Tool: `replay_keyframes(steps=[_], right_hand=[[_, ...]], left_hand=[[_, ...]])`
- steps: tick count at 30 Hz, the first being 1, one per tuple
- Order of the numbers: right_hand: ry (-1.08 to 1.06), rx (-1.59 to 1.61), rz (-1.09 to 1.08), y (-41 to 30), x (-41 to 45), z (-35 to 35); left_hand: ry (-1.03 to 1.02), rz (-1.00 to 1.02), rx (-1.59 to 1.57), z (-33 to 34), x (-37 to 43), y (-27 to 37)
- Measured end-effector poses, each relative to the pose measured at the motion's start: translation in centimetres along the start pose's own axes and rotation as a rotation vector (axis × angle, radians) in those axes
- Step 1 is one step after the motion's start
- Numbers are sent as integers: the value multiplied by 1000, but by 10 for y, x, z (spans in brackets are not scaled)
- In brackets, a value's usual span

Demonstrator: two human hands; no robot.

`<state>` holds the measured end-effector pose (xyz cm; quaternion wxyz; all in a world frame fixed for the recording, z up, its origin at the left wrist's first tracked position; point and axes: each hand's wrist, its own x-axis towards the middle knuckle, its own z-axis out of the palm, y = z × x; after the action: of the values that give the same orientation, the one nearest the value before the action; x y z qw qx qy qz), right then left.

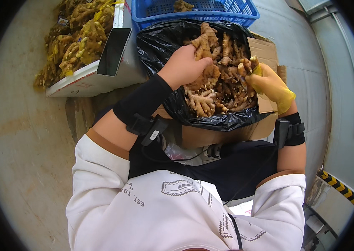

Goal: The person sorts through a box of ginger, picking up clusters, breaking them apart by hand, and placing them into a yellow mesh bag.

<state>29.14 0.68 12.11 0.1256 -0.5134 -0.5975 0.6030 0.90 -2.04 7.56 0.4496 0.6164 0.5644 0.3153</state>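
My left hand (pixel 184 64) grips a large knobbly ginger root (pixel 207 40) over a cardboard box lined with a black plastic bag (pixel 161 44). At the box's right side, my right hand (pixel 269 83) has yellow netting (pixel 285 100) drawn over it down to the wrist. Its fingers close around a smaller ginger piece (pixel 253 62), whose pale cut ends stick out above them. Below both hands, many loose ginger roots (pixel 202 102) fill the bag. The fingertips of my right hand are partly hidden by the netting and the ginger.
A blue plastic crate (pixel 195 20) stands beyond the box, with ginger (pixel 182 5) inside. To the left, ginger in yellow nets (pixel 90 40) is heaped beside and over a white foam box (pixel 98 81). A smartphone (pixel 114 51) rests on its edge. Cardboard flaps (pixel 263 50) stick out right.
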Motion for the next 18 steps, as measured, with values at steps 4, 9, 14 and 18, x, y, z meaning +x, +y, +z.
replay_keyframes(steps=[4, 9, 14, 18], right_hand=[[-22, 239, -30, -4, 1, 7], [-51, 447, -68, -11, 11, 21], [-11, 245, -53, -9, 17, 29], [72, 290, -184, -29, 6, 53]], left_hand=[[-47, -75, -452, 6, -12, 25], [7, 58, -464, 25, -9, 19], [77, 95, -173, 26, -12, 26], [100, 62, -73, 21, -14, 29]])
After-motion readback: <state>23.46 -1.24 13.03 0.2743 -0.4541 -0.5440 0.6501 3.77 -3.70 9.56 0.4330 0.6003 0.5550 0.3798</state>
